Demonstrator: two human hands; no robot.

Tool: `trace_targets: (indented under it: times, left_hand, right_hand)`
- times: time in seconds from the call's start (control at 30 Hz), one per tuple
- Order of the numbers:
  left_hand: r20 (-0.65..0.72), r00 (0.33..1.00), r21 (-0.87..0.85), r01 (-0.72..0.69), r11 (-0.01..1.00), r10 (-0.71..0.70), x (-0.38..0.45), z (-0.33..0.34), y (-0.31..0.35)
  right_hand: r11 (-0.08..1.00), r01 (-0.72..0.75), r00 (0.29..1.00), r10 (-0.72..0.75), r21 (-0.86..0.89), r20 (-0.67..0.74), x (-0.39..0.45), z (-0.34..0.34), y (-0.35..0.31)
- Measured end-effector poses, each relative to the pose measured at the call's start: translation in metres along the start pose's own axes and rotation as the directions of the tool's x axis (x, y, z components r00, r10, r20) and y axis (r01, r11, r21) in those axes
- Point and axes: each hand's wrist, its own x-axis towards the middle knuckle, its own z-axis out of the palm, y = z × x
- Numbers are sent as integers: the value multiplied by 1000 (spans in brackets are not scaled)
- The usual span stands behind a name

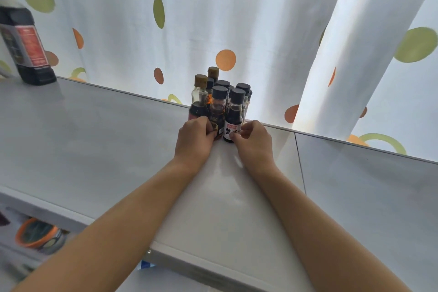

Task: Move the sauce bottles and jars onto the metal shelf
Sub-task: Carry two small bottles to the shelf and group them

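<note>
Both hands (196,135) grip bottles (220,102) (shelf's (94,137) back edge).

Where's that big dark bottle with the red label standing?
The big dark bottle stands at the far left of the metal shelf, against the dotted curtain, well apart from the cluster of small bottles at the middle.

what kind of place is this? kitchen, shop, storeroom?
Probably a home kitchen or pantry corner, not a shop. Cues: a plain metal shelf holding a cluster of small sauce bottles, a big dark sauce bottle at its far left, and a polka-dot curtain hanging right behind.
</note>
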Motion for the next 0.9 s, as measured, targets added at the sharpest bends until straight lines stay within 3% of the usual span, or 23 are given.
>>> trace_targets:
  times: [0.2,0.4,0.5,0.63,0.73,0.9]
  left_hand:
    - [88,994,64,-62,996,56,-5,-4,8]
    - [247,962,194,-168,967,118,-11,-11,12]
    - [444,886,160,-222,962,131,-20,-20,14]
    - [646,758,172,-256,951,88,-46,-46,9]
    - [663,748,250,-269,930,38,-87,-74,25]
    - [587,809,329,-193,924,-40,-161,-99,52]
  right_hand:
    - [992,-25,999,18,-126,-51,-2,-1,-1]
    - [955,53,998,-42,-290,43,-17,-9,-6]
    - [897,135,981,-61,-420,185,-32,-21,-14]
    - [768,280,905,-10,-576,426,-64,-43,-24]
    - [751,342,856,-1,-565,516,-97,-63,-27]
    - [712,479,803,-119,-513,584,-151,-83,-21]
